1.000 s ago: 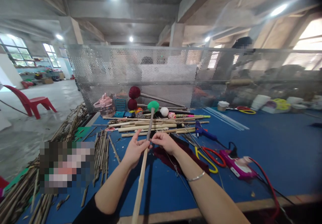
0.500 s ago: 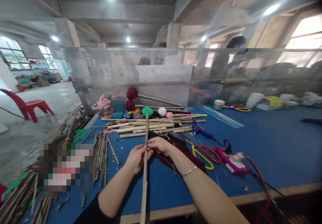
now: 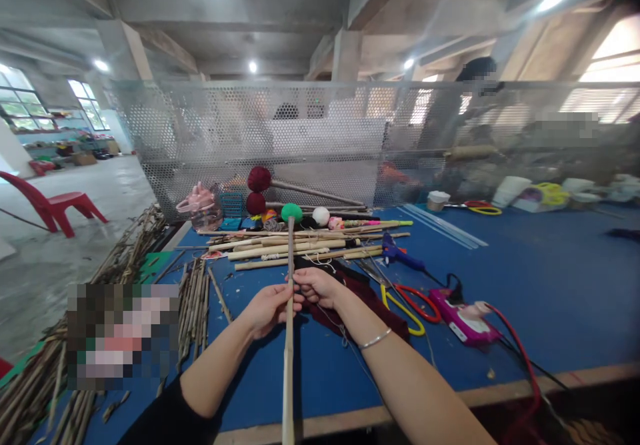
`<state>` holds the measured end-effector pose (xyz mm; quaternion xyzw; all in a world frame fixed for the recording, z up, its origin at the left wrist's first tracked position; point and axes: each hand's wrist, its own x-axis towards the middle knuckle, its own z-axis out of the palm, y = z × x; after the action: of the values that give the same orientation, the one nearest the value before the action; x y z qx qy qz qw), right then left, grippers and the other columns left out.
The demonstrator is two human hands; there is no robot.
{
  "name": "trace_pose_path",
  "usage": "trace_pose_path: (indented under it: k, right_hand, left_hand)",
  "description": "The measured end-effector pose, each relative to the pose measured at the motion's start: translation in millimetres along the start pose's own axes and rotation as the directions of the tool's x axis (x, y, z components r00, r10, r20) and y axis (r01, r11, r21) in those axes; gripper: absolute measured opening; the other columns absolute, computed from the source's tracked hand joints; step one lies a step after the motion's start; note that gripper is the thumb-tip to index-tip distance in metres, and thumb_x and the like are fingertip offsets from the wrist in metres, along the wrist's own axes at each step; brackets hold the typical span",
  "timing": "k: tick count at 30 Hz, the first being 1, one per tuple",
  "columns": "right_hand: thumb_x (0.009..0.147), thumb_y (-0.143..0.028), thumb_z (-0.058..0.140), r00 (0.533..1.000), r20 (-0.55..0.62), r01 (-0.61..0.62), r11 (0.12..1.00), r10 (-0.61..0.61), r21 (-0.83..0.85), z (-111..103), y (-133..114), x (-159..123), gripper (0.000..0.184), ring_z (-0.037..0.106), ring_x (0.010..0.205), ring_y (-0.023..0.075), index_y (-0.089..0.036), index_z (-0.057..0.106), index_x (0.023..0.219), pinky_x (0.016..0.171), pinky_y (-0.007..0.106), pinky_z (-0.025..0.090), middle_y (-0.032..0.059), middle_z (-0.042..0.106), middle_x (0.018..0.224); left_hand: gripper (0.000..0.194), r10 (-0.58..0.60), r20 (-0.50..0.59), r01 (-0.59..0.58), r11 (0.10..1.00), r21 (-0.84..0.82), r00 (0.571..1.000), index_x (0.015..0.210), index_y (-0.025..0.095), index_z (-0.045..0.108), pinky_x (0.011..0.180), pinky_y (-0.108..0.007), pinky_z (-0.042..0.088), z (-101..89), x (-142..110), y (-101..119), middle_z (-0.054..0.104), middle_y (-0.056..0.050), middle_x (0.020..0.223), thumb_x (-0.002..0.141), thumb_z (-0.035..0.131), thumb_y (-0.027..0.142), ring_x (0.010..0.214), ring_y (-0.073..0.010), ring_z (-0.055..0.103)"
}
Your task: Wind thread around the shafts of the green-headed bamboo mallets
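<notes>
A long wooden stick [image 3: 289, 338] points away from me over the blue table, its near end running out of the bottom of the view. Its far end meets a green ball [image 3: 291, 213]; whether the two are joined I cannot tell. My left hand [image 3: 270, 308] holds the stick from the left, thumb on top and fingers beneath. From the right, my right hand [image 3: 317, 288] pinches it at about the same spot. Dark red cloth [image 3: 360, 308] lies under my right wrist, with thin grey cord [image 3: 345, 338] beside it.
Bare sticks [image 3: 193, 305] lie left of my hands. Ahead are pale rods [image 3: 280, 251] and dark red ball-headed sticks [image 3: 259, 179] before a perforated metal screen [image 3: 200, 131]. On the right are scissors [image 3: 417, 305], a blue glue gun [image 3: 397, 251] and a purple power strip [image 3: 465, 321].
My left hand has turned slightly on the stick, and its forearm has swung a little to the left. Both hands keep hold of the stick. The view has shifted slightly.
</notes>
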<state>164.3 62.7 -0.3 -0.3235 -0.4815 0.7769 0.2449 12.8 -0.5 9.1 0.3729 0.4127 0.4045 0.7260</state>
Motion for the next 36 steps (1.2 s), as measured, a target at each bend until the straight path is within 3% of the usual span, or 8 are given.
trace_pose_path:
  k: [4,9,16,20,25,28,33,36]
  right_hand:
    - [0.065,-0.036,0.065,0.999,-0.045,0.023,1.000,-0.022,0.011,3,5,5,0.029,0.015,0.031,-0.0011,-0.013,0.054,0.080,0.032,0.015,0.005,-0.0078,0.044,0.048]
    - [0.066,-0.038,0.064,0.988,-0.152,0.018,0.994,-0.034,-0.106,10,5,5,0.028,0.013,0.031,0.0007,-0.013,0.052,0.071,0.031,0.016,0.004,-0.0115,0.028,0.037]
    - [0.067,-0.032,0.064,0.998,0.053,-0.041,0.999,0.040,0.024,14,-2,-2,0.030,0.011,0.033,0.0001,-0.012,0.055,0.087,0.033,0.015,0.003,-0.0113,0.030,0.043]
    - [0.067,-0.033,0.064,0.999,0.039,0.018,0.999,-0.019,0.027,14,-2,0,0.026,0.012,0.033,-0.0007,-0.012,0.052,0.075,0.032,0.016,0.003,-0.0092,0.037,0.046]
    - [0.067,-0.035,0.063,0.997,-0.068,0.022,0.997,-0.027,-0.075,14,1,2,0.025,0.010,0.033,0.0011,-0.014,0.049,0.071,0.032,0.016,0.003,-0.0124,0.025,0.039]
    - [0.067,-0.035,0.062,0.994,-0.104,0.024,0.994,-0.034,-0.104,17,1,1,0.025,0.010,0.032,0.0013,-0.015,0.047,0.070,0.032,0.016,0.003,-0.0128,0.023,0.037]
    - [0.067,-0.032,0.063,0.998,-0.037,-0.049,0.998,0.048,-0.036,16,-1,-1,0.025,0.008,0.031,0.0011,-0.015,0.050,0.078,0.033,0.017,0.002,-0.0139,0.022,0.036]
    - [0.067,-0.033,0.063,0.998,0.025,-0.057,0.998,0.056,0.006,13,0,0,0.032,0.008,0.032,0.0010,-0.013,0.052,0.089,0.034,0.017,0.003,-0.0142,0.022,0.037]
  left_hand:
    - [0.031,-0.040,0.043,0.040,0.999,-0.014,0.998,0.091,0.014,0.058,0.053,-0.018,0.046,-6.2,1,-3,0.065,-0.008,0.082,0.070,0.062,0.036,0.064,-0.0101,0.061]
    - [0.036,-0.051,-0.045,0.060,0.973,0.223,0.998,0.073,0.011,0.054,0.042,-0.015,0.040,-10.3,0,0,0.061,-0.004,0.064,0.060,0.069,0.041,0.051,-0.0100,0.058]
    - [0.029,-0.087,0.055,0.086,0.996,0.034,0.995,0.084,0.011,0.059,0.054,-0.018,0.045,-9.1,-6,7,0.065,-0.009,0.082,0.067,0.065,0.034,0.063,-0.0106,0.061]
    - [0.031,-0.119,0.119,0.126,0.991,-0.052,0.986,0.093,0.011,0.058,0.055,-0.019,0.046,-13.8,-5,11,0.065,-0.011,0.083,0.070,0.063,0.031,0.065,-0.0123,0.062]
    - [0.032,-0.115,-0.032,0.119,0.982,0.144,0.993,0.075,0.012,0.055,0.043,-0.014,0.038,-24.4,-3,9,0.060,-0.003,0.062,0.062,0.068,0.038,0.050,-0.0074,0.055]
    - [0.036,-0.074,-0.037,0.080,0.977,0.196,0.997,0.069,0.012,0.053,0.045,-0.015,0.038,-25.7,-4,6,0.057,-0.001,0.057,0.058,0.071,0.040,0.047,-0.0057,0.052]
    - [0.036,-0.066,-0.041,0.072,0.984,0.161,0.997,0.067,0.011,0.053,0.048,-0.017,0.041,-15.2,-7,4,0.060,-0.004,0.061,0.055,0.073,0.038,0.052,-0.0089,0.056]
    - [0.033,-0.125,0.062,0.122,0.991,0.056,0.990,0.075,0.010,0.058,0.054,-0.018,0.044,-9.4,-8,5,0.063,-0.007,0.074,0.058,0.071,0.035,0.061,-0.0093,0.059]
